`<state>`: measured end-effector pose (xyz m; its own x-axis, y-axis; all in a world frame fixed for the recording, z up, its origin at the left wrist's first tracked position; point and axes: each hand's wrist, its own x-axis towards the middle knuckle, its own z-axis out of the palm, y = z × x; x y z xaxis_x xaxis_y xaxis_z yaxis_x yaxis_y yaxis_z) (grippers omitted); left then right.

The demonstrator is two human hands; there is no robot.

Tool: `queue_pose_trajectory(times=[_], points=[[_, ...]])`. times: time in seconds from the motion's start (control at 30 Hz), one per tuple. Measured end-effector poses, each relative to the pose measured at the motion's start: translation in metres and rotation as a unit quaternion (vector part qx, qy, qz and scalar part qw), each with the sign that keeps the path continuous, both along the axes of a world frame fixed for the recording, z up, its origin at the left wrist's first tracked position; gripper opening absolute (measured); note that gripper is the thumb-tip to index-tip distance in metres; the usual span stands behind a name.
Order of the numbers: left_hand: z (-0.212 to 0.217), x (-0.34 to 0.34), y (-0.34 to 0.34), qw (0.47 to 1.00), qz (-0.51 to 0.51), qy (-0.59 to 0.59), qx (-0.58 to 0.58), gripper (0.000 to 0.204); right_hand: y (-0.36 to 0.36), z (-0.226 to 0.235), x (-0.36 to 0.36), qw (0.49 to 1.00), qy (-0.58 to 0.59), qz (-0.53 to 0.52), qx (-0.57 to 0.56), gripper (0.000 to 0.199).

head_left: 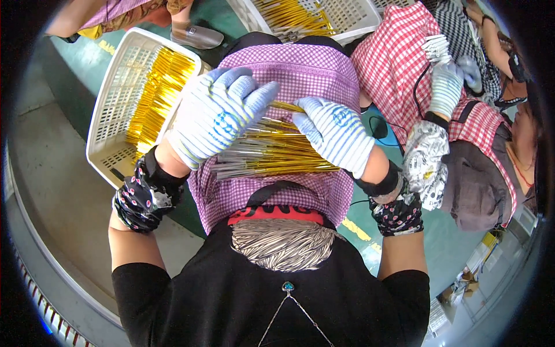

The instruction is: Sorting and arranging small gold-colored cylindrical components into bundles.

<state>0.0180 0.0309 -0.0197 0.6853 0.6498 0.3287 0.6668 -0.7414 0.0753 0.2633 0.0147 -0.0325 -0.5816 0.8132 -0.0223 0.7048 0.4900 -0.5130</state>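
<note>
Across my lap, on a purple checked apron (321,72), lies a bundle of thin gold rods with silvery ends (277,153). My left hand (222,115), in a white and blue striped glove, is closed above the bundle's left part. My right hand (338,136), gloved alike, is closed with its thumb and fingers over the bundle's right end. Between the two hands runs a thin gold rod (286,106), lifted a little from the others. Both hands pinch it, its left end hidden under my left fingers.
A white plastic basket (104,110) of gold rods (159,92) stands at my left. Another white crate (358,20) with similar rods is straight ahead. At right, close by, sits a person in a red checked apron (387,55) and striped glove (445,89). Another person's shoe (196,36) is at far left.
</note>
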Motion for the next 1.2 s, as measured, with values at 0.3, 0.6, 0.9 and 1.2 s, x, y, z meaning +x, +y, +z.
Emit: queue_pose_trajectory(times=[0.3, 0.6, 0.9, 1.2], points=[[0.006, -0.014, -0.002, 0.982, -0.052, 0.08, -0.165, 0.03, 0.016, 0.015, 0.005, 0.989, -0.099, 0.098, 0.056, 0.03], [-0.01, -0.025, -0.003, 0.883, -0.164, -0.112, -0.425, 0.037, 0.015, 0.008, 0.012, 0.975, -0.084, 0.178, 0.099, 0.031], [0.003, -0.016, -0.009, 0.964, -0.07, 0.064, -0.247, 0.032, 0.008, 0.006, 0.012, 0.993, -0.054, 0.106, -0.007, 0.039], [0.012, -0.02, -0.012, 0.801, -0.082, -0.144, -0.575, 0.031, 0.002, 0.013, 0.01, 0.982, -0.083, 0.163, 0.043, 0.036]])
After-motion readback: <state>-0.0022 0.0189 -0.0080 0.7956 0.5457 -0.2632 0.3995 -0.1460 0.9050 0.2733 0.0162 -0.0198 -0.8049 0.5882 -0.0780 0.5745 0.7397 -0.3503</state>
